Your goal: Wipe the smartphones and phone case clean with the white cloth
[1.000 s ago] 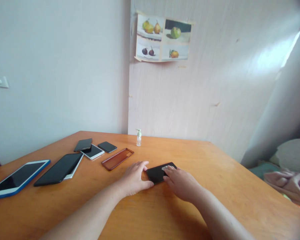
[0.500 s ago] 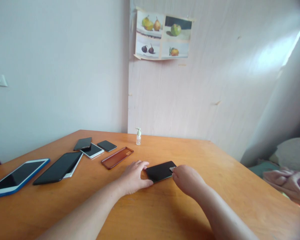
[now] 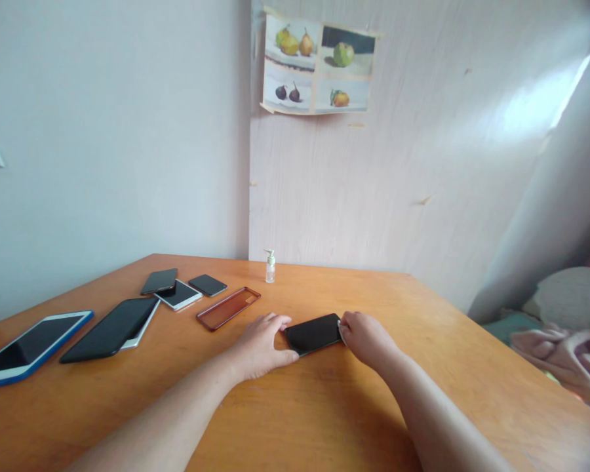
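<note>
Firm Brace, Light Touch at the Edge of a Black Phone [image 3: 313, 333]

From my remote post I see the right grip [image 3: 370, 337] pinched closed on a pale wipe [image 3: 341, 331], mostly hidden by the fingers, at the phone's right end. The left grip [image 3: 260, 347] is parted to the phone's width, thumb on the near side and fingertips on the far side of its left end, bracing it screen up on the wooden surface [image 3: 324, 419]. I judge this edge work best done in short, even strokes along the rim, with the left side firm enough to stop any sliding and clear of the glass. Just beyond, a reddish translucent case [image 3: 229, 311] lies flat; farther back, a pump bottle [image 3: 270, 270] stands upright. Well to the left rests a blue-edged tablet [image 3: 34, 341].
</note>
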Demonstrator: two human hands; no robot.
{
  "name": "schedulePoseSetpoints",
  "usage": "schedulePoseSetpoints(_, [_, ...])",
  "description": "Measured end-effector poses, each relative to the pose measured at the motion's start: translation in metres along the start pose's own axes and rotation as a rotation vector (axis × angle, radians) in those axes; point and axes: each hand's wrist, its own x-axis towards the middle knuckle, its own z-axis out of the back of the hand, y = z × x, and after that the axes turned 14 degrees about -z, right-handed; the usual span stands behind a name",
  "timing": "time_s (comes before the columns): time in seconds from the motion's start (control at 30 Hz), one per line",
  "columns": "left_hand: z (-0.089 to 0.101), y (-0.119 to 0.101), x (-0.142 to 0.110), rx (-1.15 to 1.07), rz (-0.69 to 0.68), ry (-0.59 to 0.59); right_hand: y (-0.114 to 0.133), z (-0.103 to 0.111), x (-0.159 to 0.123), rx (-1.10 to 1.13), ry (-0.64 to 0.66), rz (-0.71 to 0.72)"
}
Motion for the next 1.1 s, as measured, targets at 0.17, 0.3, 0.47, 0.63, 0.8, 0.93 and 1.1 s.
schedulePoseSetpoints(0.17, [0.000,0.000,0.000,0.004,-0.008,0.004,0.007,-0.007,-0.005,0.054,0.021,0.082])
schedulePoseSetpoints(0.3, [0.000,0.000,0.000,0.003,-0.010,0.001,0.017,-0.012,-0.010,0.168,0.075,0.191])
schedulePoseSetpoints(0.47, [0.000,0.000,-0.001,0.023,-0.002,-0.004,-0.004,-0.012,0.009,0.153,0.010,-0.032])
schedulePoseSetpoints(0.63, [0.000,0.001,-0.001,0.076,-0.006,0.011,-0.018,-0.020,0.024,0.161,-0.035,-0.122])
schedulePoseSetpoints(0.8, [0.000,0.002,-0.001,0.214,0.039,0.021,-0.018,-0.025,0.031,0.168,-0.002,-0.128])
schedulePoseSetpoints(0.93, [0.000,0.001,0.001,0.229,0.018,0.046,-0.018,-0.026,0.035,0.180,0.015,-0.130])
schedulePoseSetpoints(1.1, [-0.001,-0.001,0.003,0.172,0.031,0.022,-0.018,-0.028,0.038,0.222,0.005,-0.131])
